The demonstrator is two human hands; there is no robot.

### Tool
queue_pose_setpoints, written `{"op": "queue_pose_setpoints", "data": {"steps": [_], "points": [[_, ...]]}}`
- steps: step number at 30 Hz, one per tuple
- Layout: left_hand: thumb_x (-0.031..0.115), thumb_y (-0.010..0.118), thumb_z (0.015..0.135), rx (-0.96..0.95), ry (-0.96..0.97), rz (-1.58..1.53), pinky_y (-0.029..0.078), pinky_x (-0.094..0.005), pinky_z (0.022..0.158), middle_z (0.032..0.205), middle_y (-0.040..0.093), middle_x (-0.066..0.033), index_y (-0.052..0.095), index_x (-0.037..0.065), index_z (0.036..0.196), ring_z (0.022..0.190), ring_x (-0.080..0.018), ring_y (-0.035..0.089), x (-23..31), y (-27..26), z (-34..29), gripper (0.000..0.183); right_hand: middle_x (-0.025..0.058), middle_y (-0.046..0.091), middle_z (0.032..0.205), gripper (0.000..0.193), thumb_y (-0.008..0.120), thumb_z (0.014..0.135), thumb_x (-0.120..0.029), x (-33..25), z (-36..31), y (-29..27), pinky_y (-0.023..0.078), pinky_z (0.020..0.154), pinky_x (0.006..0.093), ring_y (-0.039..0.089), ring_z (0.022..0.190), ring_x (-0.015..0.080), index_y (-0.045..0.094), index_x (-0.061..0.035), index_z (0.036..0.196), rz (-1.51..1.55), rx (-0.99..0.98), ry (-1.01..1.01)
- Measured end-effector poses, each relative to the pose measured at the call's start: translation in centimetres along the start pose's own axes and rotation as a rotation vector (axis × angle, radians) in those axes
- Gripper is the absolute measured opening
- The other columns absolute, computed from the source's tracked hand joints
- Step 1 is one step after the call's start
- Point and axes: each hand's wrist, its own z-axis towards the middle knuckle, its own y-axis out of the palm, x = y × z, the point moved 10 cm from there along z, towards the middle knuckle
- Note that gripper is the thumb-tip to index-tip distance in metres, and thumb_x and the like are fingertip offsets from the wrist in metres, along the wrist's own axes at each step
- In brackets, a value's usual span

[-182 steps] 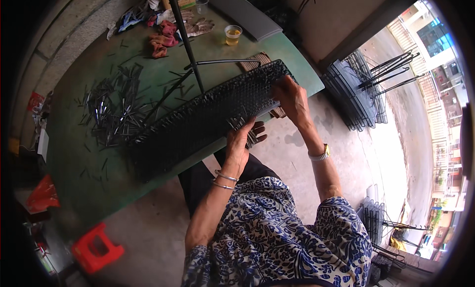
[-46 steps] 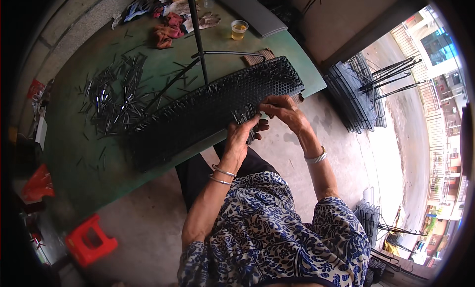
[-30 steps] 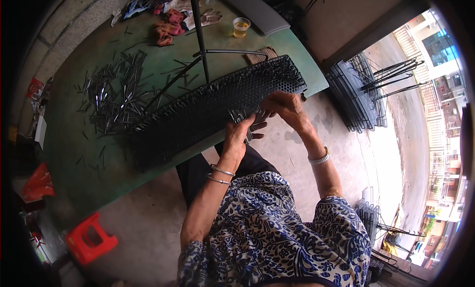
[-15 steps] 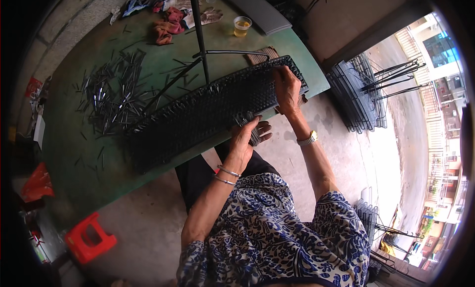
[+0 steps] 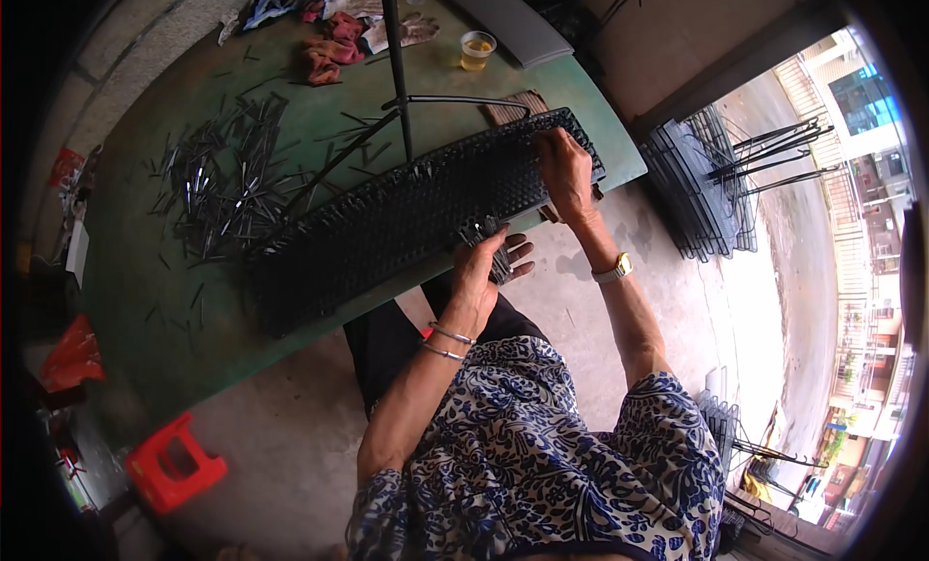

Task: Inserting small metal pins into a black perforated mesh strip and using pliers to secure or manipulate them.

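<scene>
A long black panel [image 5: 406, 212], its surface densely dotted with small holes or studs, lies along the near edge of the green table, tilted up towards the right. My left hand [image 5: 474, 266] is closed around a bundle of short black sticks [image 5: 478, 233] at the panel's near edge, thumb on top. Over the panel's right end, my right hand [image 5: 567, 166] is pinched with its fingertips down at the surface. Whatever those fingertips hold is hidden. Many loose black sticks [image 5: 227, 179] are heaped on the table left of the panel.
A black metal rod frame [image 5: 399, 77] stands up behind the panel. Farther back are a plastic cup of yellow liquid [image 5: 475, 50] and crumpled gloves [image 5: 334, 50]. Beside the table are a red stool [image 5: 176, 462] and stacked black wire racks [image 5: 692, 188]. Cardboard [image 5: 511, 108] lies under the panel's right end.
My right hand has shifted very slightly right, still pinched at the panel's right end. My left hand keeps its hold on the bundle. The view has moved a little.
</scene>
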Motion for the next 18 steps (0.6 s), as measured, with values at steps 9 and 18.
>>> {"op": "queue_pose_setpoints", "data": {"steps": [9, 18], "points": [[0.021, 0.065, 0.088, 0.059, 0.035, 0.063, 0.055, -0.0356, 0.060, 0.077, 0.061, -0.0044, 0.063, 0.009, 0.097, 0.069, -0.0182, 0.062, -0.4, -0.6, -0.3, 0.015, 0.0138, 0.057, 0.088, 0.010, 0.058, 0.085, -0.006, -0.4, 0.3, 2.2, 0.049, 0.068, 0.0393, 0.059, 0.080, 0.0343, 0.062, -0.0056, 0.094, -0.102, -0.238, -0.115], [0.026, 0.066, 0.088, 0.039, 0.147, 0.189, 0.044, -0.0266, 0.051, 0.071, 0.059, -0.0020, 0.063, 0.006, 0.097, 0.055, -0.0127, 0.054, 1.2, 0.4, -1.2, 0.021, 0.0107, 0.056, 0.098, 0.017, 0.060, 0.087, -0.018, -0.6, 0.7, 2.6, 0.049, 0.072, 0.0399, 0.059, 0.087, 0.0302, 0.067, -0.0144, 0.102, -0.277, -0.223, -0.085]]}}
